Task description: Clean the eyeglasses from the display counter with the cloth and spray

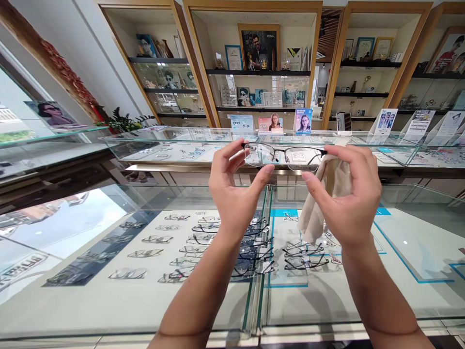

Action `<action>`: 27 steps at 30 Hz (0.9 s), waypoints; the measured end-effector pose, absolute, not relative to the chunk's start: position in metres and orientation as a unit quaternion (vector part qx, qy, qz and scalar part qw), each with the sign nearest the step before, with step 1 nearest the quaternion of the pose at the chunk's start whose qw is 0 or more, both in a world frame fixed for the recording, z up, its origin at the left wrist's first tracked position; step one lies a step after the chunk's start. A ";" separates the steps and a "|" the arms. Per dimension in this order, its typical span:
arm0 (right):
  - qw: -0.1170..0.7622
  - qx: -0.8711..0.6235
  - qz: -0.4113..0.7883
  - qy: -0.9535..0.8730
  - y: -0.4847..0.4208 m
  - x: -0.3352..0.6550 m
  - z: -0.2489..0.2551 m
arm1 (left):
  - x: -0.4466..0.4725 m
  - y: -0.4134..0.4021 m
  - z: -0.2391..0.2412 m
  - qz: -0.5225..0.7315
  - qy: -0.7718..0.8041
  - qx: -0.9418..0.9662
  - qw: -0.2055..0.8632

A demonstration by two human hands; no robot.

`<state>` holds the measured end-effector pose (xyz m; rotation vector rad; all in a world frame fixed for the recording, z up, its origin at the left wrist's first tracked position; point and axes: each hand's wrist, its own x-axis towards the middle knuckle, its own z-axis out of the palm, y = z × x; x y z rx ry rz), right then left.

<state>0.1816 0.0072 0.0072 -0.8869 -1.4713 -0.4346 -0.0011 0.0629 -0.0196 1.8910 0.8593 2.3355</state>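
The left hand [236,194] is pinching the left rim of the glasses [285,156] in its grip; the right hand [348,194] is gripping the right rim, with a cloth [319,208] tucked beneath; both are hovering above the near bench [109,300]; touching only the rims seems wisest.

Both forearms rose from the lower edge of the view, converging slightly toward the centre. The left hand [232,194] was raised with its back toward the camera, wrist straight. Its fingers [236,148] arched above and the thumb extended below, pinched closed on the left end of the glasses [280,154]. The right hand [348,194] was held level with it, just beside it and not touching. Its thumb and curled fingers [345,152] were closed on the right end.
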 end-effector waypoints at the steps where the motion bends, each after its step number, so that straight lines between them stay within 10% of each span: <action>1: 0.636 -0.383 -0.183 -0.644 0.007 0.181 0.007 | -0.001 0.063 -0.020 0.747 0.279 0.604 0.007; 27: 0.703 -0.355 0.038 -0.615 0.016 0.192 0.007 | -0.002 0.063 -0.021 0.761 0.248 0.580 -0.153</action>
